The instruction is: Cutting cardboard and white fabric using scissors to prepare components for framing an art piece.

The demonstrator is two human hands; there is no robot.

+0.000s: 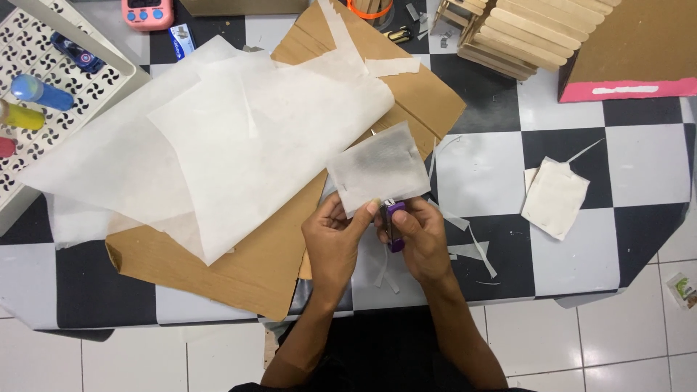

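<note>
The left hand is pinching the lower edge of a small white pouch between thumb and fingers, holding it up just above the near edge of the table. The right hand is closing around a purple lighter, gripping it upright with its metal top touching or just under the pouch's bottom edge (I cannot tell which). The pouch is looking greyish in the middle, as though something dark is sitting inside. Left of the hands, large white sheets are lying spread over a piece of brown cardboard, which is reaching from the near edge toward the far middle of the table. A second pouch is resting flat near the right edge, well apart from the hands. Thin paper strips are lying scattered just right of the right hand. At the far left corner a white perforated tray is holding coloured tubes. A pink timer is sitting at the far edge, and a stack of wooden sticks is lying toward the far right corner.
</note>
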